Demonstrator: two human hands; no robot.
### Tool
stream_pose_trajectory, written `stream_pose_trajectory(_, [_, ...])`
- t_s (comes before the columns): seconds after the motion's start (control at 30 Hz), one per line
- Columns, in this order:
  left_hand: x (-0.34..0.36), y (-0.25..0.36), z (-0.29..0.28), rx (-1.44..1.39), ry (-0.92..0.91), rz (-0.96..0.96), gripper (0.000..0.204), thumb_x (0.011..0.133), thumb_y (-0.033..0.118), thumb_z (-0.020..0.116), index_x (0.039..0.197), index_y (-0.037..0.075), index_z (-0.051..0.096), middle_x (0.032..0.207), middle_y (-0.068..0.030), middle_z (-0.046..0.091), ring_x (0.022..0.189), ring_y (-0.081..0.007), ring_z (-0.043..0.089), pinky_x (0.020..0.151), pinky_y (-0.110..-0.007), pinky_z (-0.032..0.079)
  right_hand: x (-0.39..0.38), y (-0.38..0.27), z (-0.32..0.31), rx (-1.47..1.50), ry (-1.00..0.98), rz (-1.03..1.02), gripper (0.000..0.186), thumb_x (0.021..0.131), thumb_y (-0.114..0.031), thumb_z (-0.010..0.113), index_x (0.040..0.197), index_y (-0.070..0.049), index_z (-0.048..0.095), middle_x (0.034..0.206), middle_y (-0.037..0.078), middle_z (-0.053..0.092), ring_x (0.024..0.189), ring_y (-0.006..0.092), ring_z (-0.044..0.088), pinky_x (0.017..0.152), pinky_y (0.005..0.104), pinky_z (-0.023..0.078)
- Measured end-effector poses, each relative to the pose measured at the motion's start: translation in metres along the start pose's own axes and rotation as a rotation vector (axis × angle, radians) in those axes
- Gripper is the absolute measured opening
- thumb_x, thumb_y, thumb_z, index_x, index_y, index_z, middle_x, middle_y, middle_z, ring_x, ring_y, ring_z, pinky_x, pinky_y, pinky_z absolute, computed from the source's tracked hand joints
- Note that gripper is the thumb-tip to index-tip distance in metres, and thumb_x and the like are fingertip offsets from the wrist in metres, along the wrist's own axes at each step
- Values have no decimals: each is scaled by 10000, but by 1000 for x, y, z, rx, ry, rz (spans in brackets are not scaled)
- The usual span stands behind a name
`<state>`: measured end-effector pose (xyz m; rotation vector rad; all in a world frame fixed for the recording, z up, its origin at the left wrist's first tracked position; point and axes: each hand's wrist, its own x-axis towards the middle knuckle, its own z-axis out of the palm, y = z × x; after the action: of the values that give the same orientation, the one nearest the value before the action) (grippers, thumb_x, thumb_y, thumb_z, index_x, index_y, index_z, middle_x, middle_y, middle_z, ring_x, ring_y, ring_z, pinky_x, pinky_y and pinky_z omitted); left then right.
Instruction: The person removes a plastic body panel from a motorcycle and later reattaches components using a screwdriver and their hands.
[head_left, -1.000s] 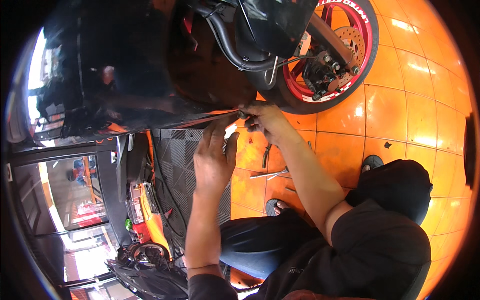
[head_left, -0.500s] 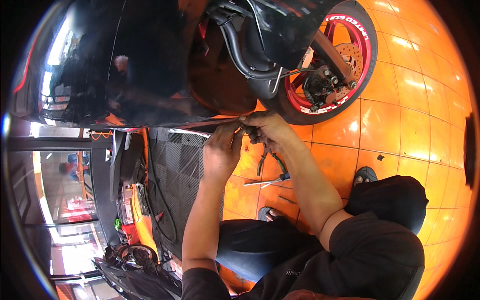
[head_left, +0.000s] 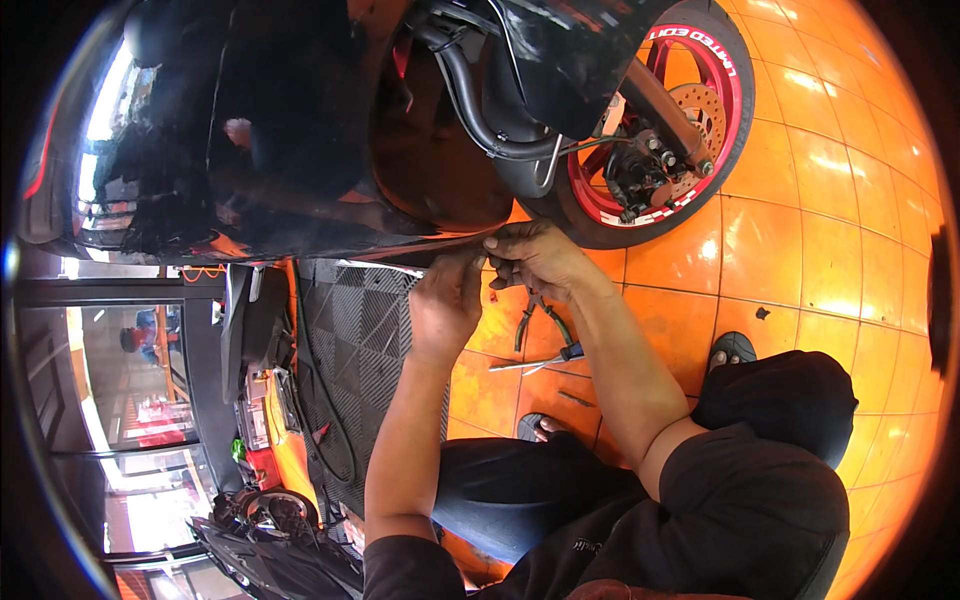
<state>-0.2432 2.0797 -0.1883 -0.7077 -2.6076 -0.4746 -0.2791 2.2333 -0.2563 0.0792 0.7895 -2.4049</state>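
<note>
A: Where do the hands sit?
B: The left hand (head_left: 447, 305) and right hand (head_left: 535, 262) meet at the lower edge of the black scooter panel (head_left: 400, 215); that edge runs left to right. Whether the fingers (head_left: 500, 243) clamp anything cannot be told.
A: Any markings?
B: White lettering curves along the red wheel rim (head_left: 735, 95), far right. Pliers (head_left: 535, 315) and a screwdriver (head_left: 535, 360) lie on the orange tiled floor (head_left: 800, 240).

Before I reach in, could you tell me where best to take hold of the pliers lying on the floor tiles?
Probably by the two handles: the pliers lie flat on the orange floor, just below the right hand, with the handles spread apart and pointing toward the person's knees. Coming from that near side, a hand could close both handles together; the head end sits up by the hands and the black body panel's edge.
</note>
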Motion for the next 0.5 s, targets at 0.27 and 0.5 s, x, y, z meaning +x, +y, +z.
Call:
stream_pose_trajectory(0.27, [-13,-6,14,-684,-15,-656,164,918,90,610,987,-57,633,885,-111,680,726,-160,652,660,-305,540,13,29,-2,-200,19,-229,196,883,-106,645,1012,42,633,803,57,638,670,113,578,632,281,519])
stream_pose_trajectory(0.5, [-18,-21,0,-1071,-101,-922,202,939,130,592,971,-69,614,939,-100,662,839,-148,634,798,-296,511,16,46,-2,-404,-39,-386,238,875,-119,655,1066,21,629,866,63,656,752,126,613,643,246,492])
